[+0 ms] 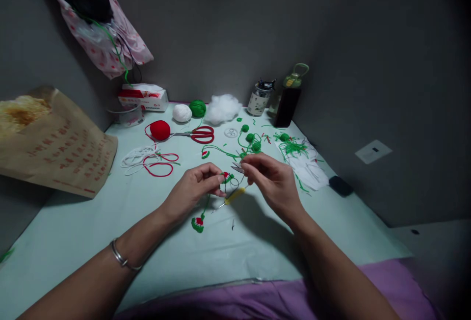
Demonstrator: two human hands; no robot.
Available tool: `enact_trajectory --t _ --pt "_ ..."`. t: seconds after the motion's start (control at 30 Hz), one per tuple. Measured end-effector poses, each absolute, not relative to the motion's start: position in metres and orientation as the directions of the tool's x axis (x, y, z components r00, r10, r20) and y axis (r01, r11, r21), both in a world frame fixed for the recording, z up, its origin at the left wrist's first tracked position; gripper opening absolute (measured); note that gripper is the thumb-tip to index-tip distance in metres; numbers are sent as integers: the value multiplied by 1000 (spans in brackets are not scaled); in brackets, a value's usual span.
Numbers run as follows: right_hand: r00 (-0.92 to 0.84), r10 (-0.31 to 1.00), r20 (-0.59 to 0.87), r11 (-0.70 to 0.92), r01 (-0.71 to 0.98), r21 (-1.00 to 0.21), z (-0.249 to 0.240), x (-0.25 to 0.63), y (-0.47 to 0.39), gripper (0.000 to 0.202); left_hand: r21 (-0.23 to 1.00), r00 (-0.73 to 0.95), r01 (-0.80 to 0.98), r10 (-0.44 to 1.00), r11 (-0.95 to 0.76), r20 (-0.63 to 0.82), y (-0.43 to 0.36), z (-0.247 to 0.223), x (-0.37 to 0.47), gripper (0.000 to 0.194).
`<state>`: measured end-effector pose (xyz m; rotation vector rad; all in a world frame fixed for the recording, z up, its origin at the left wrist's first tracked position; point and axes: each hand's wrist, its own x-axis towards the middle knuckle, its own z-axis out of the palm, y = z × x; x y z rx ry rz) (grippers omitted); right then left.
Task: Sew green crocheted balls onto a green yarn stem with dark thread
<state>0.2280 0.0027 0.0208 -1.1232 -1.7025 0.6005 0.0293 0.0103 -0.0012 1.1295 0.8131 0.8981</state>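
Observation:
Between the thumb and fingers of my left hand (200, 184) is a small red and green crochet piece (227, 177). My right hand (270, 180) pinches a small pair of metal snips (237, 168), its blades pointing left toward the piece. A thin dark thread curls between the two hands. Below them on the table lies a yellow-handled crochet hook (235, 196). A second red and green piece (197, 223) rests below my left hand, joined to a green cord. A tiny dark pointed item (233, 224) lies nearer the front edge.
Red-handled scissors (202, 134), a red yarn ball (160, 130), white stuffing (223, 109) and green crocheted balls (256, 146) lie behind my hands. A paper bag (66, 148) stands left. A bottle (293, 82) and phone (287, 107) stand back right, a black object (340, 186) nearer.

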Motion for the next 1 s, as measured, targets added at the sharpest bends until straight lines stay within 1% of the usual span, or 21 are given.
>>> enact_trajectory --t 0.03,0.1,0.17,0.27,0.33,0.4,0.5,0.6,0.8,1.0 --pt "-93 923 374 384 303 -872 22 228 3 9 966 404 -201 912 161 -68 10 -1 30 17" --pt "-116 959 257 274 167 -947 23 225 2 13 962 385 -237 922 134 -34 11 -1 30 17" --pt "-138 968 209 226 118 -967 22 222 1 15 960 384 -248 923 130 -26 12 0 31 17" --pt "-145 970 195 211 107 -972 20 217 -1 18 957 381 -255 924 137 -31 12 1 31 17" --pt "-131 965 228 246 139 -959 19 216 -2 18 955 360 -266 933 129 -25 12 1 30 17" --pt "-109 948 300 318 224 -921 18 217 -4 16 956 327 -272 945 110 -15 12 0 30 17" --pt "-120 900 419 431 388 -815 17 218 -8 14 963 277 -261 961 61 14 12 -1 30 16" --pt "-162 862 480 491 498 -714 16 218 -10 14 969 234 -247 971 23 36 11 0 30 16" --pt "-233 797 557 576 571 -585 15 217 -8 14 970 204 -241 978 4 47 11 2 30 17" --pt "-247 778 577 591 599 -541 16 217 -8 14 971 209 -239 977 4 48 11 2 31 15"
